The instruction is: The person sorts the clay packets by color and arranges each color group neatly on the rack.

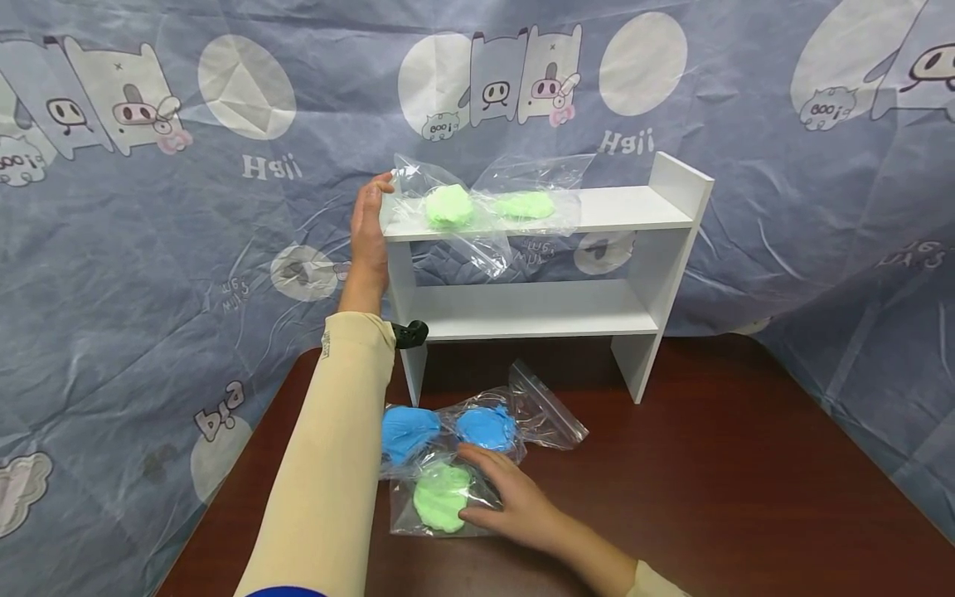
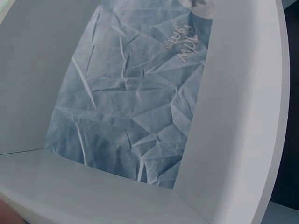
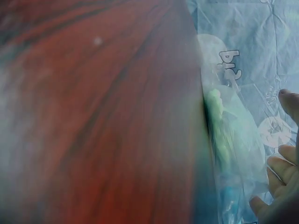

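Observation:
My left hand (image 1: 369, 232) reaches up against the left end of a white two-tier shelf (image 1: 533, 308), its fingertips at the upper edge. Its thumb is hidden, and the left wrist view shows only a sliver of skin at the lower left. On the top board lie two clear zip bags holding light green clay-like lumps, a left lump (image 1: 449, 206) and a right lump (image 1: 525, 205). My right hand (image 1: 522, 507), fingers spread, hovers at the right side of a bagged green lump (image 1: 440, 497) on the table; whether it touches the bag is unclear.
Behind the green bag, a left blue lump (image 1: 409, 433) and a right blue lump (image 1: 487, 428) lie in clear bags that overlap. The shelf's lower board (image 1: 530, 307) spans its side panels. A dark red-brown table (image 1: 709, 481) stands before a grey-blue printed cloth (image 1: 186, 207).

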A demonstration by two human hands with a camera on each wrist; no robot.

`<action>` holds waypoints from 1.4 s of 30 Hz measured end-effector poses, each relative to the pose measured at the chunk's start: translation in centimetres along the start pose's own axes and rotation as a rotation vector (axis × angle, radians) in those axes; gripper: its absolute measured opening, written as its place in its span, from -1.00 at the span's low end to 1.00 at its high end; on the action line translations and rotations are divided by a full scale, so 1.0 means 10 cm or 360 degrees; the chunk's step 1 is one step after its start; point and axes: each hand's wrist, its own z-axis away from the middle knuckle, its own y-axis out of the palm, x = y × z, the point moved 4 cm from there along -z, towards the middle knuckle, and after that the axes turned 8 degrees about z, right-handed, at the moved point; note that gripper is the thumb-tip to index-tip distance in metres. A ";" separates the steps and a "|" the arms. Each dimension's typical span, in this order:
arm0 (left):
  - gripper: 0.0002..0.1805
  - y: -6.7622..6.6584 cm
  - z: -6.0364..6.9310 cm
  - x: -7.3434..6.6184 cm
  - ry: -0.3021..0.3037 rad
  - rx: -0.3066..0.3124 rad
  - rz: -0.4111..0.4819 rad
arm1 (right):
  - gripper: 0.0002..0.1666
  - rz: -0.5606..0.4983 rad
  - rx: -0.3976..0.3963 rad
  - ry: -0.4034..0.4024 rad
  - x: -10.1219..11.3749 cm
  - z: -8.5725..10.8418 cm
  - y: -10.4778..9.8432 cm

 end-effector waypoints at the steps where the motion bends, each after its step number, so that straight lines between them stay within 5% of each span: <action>1: -0.72 0.00 0.00 0.00 0.0004 0.0003 0.0002 | -0.09 -0.0002 0.0010 0.0009 -0.01 0.00 0.02; 18: -0.72 -0.01 0.00 0.00 0.0055 0.0004 0.0036 | -0.10 -0.0036 0.0133 0.0088 -0.15 -0.01 0.21; 32: -0.60 -0.01 -0.01 0.00 0.0112 0.0003 -0.0009 | 0.22 0.0310 0.0145 0.0045 -0.22 -0.03 0.37; 42: -0.63 0.00 0.00 -0.01 0.0105 0.0017 0.0015 | 0.14 0.0399 0.0064 0.0037 -0.17 -0.02 0.37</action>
